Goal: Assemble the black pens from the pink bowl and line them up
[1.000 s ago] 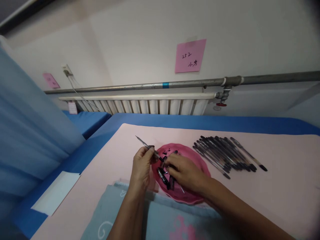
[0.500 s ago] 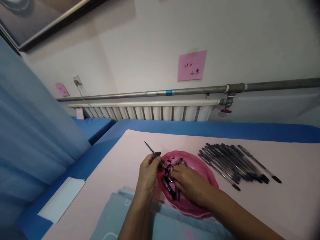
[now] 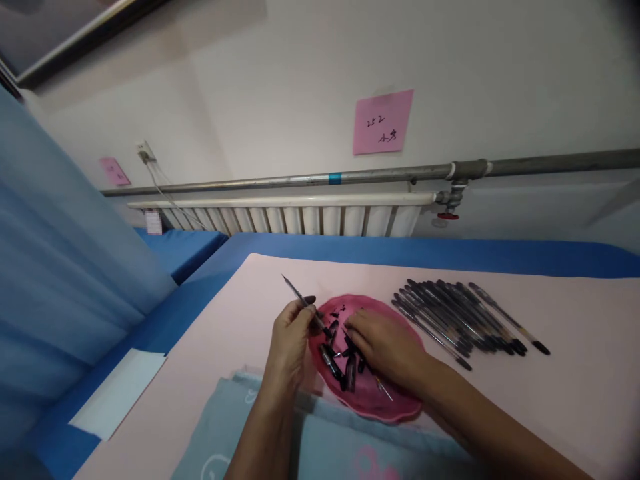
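My left hand [image 3: 289, 340] is closed on a slim pen [image 3: 295, 289] with its pointed tip up and to the left. The pen's dark lower end slants over the left side of a pink scalloped plate [image 3: 357, 405]. My right hand [image 3: 385, 343] is over the plate, fingers curled down among small dark pen parts. What those fingers hold is hidden. Black pen caps [image 3: 331, 365] and clear-and-black pieces lie on the plate, left of my right hand. A thin light-coloured piece [image 3: 384, 389] shows below the right palm.
Several assembled pens [image 3: 450, 317] lie in a slanted row right of the plate. A light blue cloth [image 3: 320, 440] is at the front edge. White paper [image 3: 120, 393] lies at the left, near a blue curtain [image 3: 75, 233]. A radiator [image 3: 300, 219] and pipe run behind.
My right hand has shifted slightly up and right on the plate, uncovering more of the pen parts. The left hand still holds the pen. The whole view has shifted slightly.
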### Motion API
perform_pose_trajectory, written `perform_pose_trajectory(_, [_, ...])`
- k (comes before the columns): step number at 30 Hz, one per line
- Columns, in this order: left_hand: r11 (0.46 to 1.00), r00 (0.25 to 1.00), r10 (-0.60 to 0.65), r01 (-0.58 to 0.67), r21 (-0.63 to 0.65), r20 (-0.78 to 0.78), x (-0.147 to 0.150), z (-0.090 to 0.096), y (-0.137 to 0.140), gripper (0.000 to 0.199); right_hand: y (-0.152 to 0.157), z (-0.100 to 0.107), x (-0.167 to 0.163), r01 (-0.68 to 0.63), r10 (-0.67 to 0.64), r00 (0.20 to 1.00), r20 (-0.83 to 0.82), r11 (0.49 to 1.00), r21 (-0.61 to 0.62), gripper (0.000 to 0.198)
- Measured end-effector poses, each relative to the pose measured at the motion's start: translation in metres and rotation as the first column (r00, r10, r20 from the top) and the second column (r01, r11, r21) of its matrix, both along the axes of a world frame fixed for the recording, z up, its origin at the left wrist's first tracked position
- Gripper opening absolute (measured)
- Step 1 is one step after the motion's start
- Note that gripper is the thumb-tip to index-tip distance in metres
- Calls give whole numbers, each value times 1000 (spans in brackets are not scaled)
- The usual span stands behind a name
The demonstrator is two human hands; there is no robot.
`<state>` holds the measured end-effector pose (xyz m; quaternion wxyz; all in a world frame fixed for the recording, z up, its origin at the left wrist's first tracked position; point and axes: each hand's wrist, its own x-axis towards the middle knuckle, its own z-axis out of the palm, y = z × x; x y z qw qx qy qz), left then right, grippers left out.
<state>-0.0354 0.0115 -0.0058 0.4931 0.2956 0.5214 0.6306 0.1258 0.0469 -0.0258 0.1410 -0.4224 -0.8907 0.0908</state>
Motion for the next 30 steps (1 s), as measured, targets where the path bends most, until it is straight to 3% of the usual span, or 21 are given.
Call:
perform_pose_trajectory(5, [1000,1000,9,-9,3,3,-2,2,-1,27,8,4,7,19,-18,998,-66,1000,24,20])
perform_pose_trajectory(11, [1000,1000,5,-5,6,-10,-4,1,0,25,12,8,10,-21,18,995,-97,999,-37,20])
perform_pose_trajectory(15, [1000,1000,0,0,3,-18,-4,-1,1,24,12,10,11,-98,91,993,-80,990,-97,20])
perform_pose_trajectory(20, [1000,1000,-11,11,4,-11,-3,0,0,22,2,2,1,-184,183,983,-13,982,-38,20])
perform_pose_trajectory(24, [1000,1000,-12,12,-1,-6,-2,1,-1,23,-3,-5,-3,-120,118,990,75,993,20,21])
perform_pose_trajectory(30, [1000,1000,-6,6,-12,-7,-1,-1,0,23,0,-11,-2,-73,69,995,67,996,55,20])
